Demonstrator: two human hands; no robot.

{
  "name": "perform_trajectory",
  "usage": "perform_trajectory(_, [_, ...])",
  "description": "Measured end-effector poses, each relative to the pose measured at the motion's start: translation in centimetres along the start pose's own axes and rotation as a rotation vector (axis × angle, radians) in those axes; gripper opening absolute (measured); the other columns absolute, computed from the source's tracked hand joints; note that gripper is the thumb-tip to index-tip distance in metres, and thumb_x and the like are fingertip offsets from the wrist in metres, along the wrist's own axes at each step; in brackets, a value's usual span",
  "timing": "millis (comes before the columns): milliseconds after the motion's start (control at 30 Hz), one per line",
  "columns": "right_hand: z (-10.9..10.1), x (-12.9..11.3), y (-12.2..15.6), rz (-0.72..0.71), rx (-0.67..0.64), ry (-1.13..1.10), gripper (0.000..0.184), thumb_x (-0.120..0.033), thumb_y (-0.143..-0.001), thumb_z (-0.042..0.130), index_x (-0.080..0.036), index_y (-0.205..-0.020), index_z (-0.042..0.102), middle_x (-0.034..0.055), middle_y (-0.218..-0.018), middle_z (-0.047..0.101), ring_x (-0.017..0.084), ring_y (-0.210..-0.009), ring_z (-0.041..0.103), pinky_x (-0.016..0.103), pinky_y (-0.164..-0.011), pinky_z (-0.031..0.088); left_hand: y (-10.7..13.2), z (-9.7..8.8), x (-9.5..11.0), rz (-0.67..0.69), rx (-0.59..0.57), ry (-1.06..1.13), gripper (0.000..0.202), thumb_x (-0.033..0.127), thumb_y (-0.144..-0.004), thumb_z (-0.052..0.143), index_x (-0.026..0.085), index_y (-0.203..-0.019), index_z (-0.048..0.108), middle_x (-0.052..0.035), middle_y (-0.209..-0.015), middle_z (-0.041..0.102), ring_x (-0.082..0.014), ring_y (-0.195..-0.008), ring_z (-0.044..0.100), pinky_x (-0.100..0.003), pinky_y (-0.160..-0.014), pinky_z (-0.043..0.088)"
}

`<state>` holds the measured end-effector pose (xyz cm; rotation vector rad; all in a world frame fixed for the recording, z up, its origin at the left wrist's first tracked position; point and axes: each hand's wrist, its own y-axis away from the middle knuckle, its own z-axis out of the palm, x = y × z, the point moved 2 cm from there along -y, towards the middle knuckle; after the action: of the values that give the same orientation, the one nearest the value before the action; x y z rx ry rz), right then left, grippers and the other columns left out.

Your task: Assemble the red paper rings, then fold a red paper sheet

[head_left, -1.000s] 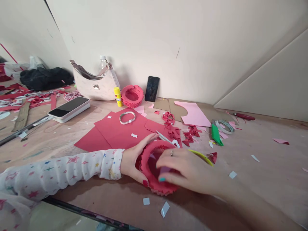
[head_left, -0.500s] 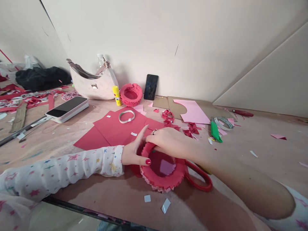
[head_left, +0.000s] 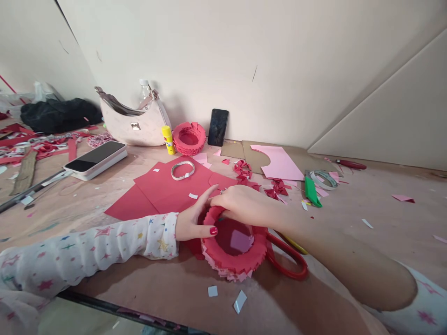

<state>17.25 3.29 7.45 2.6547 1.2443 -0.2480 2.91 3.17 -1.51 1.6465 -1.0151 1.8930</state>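
A round ring of layered red and pink folded paper (head_left: 240, 263) rests on the table before me, its open middle showing a red bottom with a pink square. Hugging its left side is my left hand (head_left: 191, 223), thumb laid over the rim, index finger reaching along the far side. My right hand (head_left: 242, 204) arches over the far rim with closed fingertips, mostly hidden, gripping the paper there. Red-handled scissors (head_left: 291, 263) lie against the ring's right side, beneath my right forearm. Red paper sheets (head_left: 160, 186) spread out behind my left hand.
A second red paper ring (head_left: 189, 146), a yellow glue stick (head_left: 168, 140), a handbag (head_left: 134, 123) and a leaning phone (head_left: 218, 127) stand at the back. Right of them are pink paper (head_left: 279, 163), a green cutter (head_left: 312, 190) and tape rolls. White scraps (head_left: 240, 301) lie in front.
Both hands keep nearly the same hold on the paper ring. The whole view has shifted very slightly; nothing was picked up or let go.
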Motion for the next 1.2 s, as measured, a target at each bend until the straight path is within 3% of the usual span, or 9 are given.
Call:
perform_trajectory(133, [-0.7, 1.5, -0.1, 0.050, 0.048, -0.055, 0.013, -0.017, -0.074, 0.053, -0.020, -0.082, 0.062, -0.0009, -0.075, 0.062, 0.011, -0.063, 0.050, 0.022, -0.051, 0.026, -0.1, 0.0, 0.6, -0.045, 0.230, 0.137, 0.063, 0.050, -0.085, 0.048, 0.024, -0.139, 0.026, -0.0109, -0.140, 0.034, -0.0287, -0.128, 0.032, -0.044, -0.105, 0.025])
perform_trajectory(233, [-1.3, 3.2, -0.2, 0.170, 0.052, -0.110, 0.012, -0.029, -0.072, 0.055, -0.017, -0.070, 0.057, -0.0028, -0.064, 0.052, 0.009, -0.053, 0.041, 0.023, -0.048, 0.022, -0.4, 0.0, 1.2, -0.014, 0.419, 0.332, 0.057, 0.051, -0.085, 0.046, 0.023, -0.133, 0.036, -0.0070, -0.141, 0.034, -0.0276, -0.129, 0.030, -0.042, -0.105, 0.026])
perform_trajectory(367, [-2.4, 5.0, -0.2, 0.286, 0.077, -0.205, 0.021, -0.037, -0.070, 0.056, -0.017, -0.066, 0.054, -0.0034, -0.060, 0.047, 0.008, -0.051, 0.038, 0.024, -0.048, 0.021, -0.9, -0.5, 1.5, -0.025, 0.498, 0.544, 0.049, 0.049, -0.085, 0.044, 0.022, -0.127, 0.044, -0.0051, -0.128, 0.051, -0.0275, -0.122, 0.040, -0.042, -0.102, 0.031])
perform_trajectory(467, [-3.0, 6.1, -0.3, 0.336, 0.074, -0.294, 0.021, -0.038, -0.069, 0.055, -0.017, -0.066, 0.057, -0.0029, -0.059, 0.048, 0.009, -0.052, 0.040, 0.025, -0.049, 0.023, -1.1, -0.8, 1.3, -0.094, 0.416, 0.693, 0.053, 0.053, -0.086, 0.037, 0.019, -0.125, 0.047, -0.0081, -0.121, 0.056, -0.0288, -0.118, 0.045, -0.043, -0.100, 0.033])
perform_trajectory(633, [-3.2, 7.0, -0.6, 0.418, 0.017, -0.320, 0.023, -0.040, -0.070, 0.053, -0.018, -0.068, 0.060, -0.0021, -0.057, 0.050, 0.011, -0.050, 0.043, 0.025, -0.049, 0.025, -1.0, -0.5, 1.4, -0.221, 0.063, 0.895, 0.078, 0.074, -0.078, 0.027, 0.017, -0.129, 0.041, -0.0143, -0.124, 0.053, -0.0339, -0.116, 0.047, -0.051, -0.090, 0.038])
perform_trajectory(733, [-2.8, 6.6, -1.2, 0.433, -0.031, -0.321, 0.020, -0.038, -0.069, 0.055, -0.019, -0.072, 0.061, -0.0008, -0.062, 0.055, 0.012, -0.054, 0.047, 0.025, -0.049, 0.028, -0.8, -0.4, 1.4, -0.254, -0.054, 0.941, 0.085, 0.079, -0.074, 0.024, 0.017, -0.130, 0.039, -0.0156, -0.125, 0.052, -0.0344, -0.115, 0.047, -0.051, -0.087, 0.039])
perform_trajectory(867, [-2.3, 5.9, -1.9, 0.434, -0.003, -0.277, 0.020, -0.035, -0.070, 0.054, -0.019, -0.080, 0.061, 0.0015, -0.073, 0.061, 0.014, -0.061, 0.053, 0.024, -0.052, 0.032, -0.8, -0.8, 1.1, -0.261, -0.003, 0.961, 0.083, 0.075, -0.076, 0.028, 0.015, -0.132, 0.035, -0.0167, -0.126, 0.050, -0.0323, -0.114, 0.048, -0.046, -0.090, 0.039])
perform_trajectory(1033, [-2.4, 6.0, -2.2, 0.321, 0.056, -0.379, 0.035, -0.037, -0.074, 0.054, -0.022, -0.105, 0.058, 0.0047, -0.107, 0.060, 0.017, -0.082, 0.057, 0.023, -0.063, 0.038, -0.7, -1.1, 0.7, -0.260, 0.061, 0.941, 0.072, 0.064, -0.082, 0.034, 0.014, -0.134, 0.032, -0.0153, -0.125, 0.052, -0.0306, -0.114, 0.050, -0.045, -0.090, 0.041])
perform_trajectory(1200, [-2.6, 6.1, -3.2, 0.227, 0.069, -0.317, 0.030, -0.035, -0.071, 0.057, -0.019, -0.096, 0.061, 0.0045, -0.097, 0.062, 0.017, -0.078, 0.056, 0.024, -0.062, 0.038, -0.7, -1.1, 0.8, -0.258, 0.041, 0.904, 0.068, 0.062, -0.083, 0.036, 0.015, -0.132, 0.035, -0.0136, -0.124, 0.053, -0.0298, -0.114, 0.049, -0.044, -0.088, 0.043])
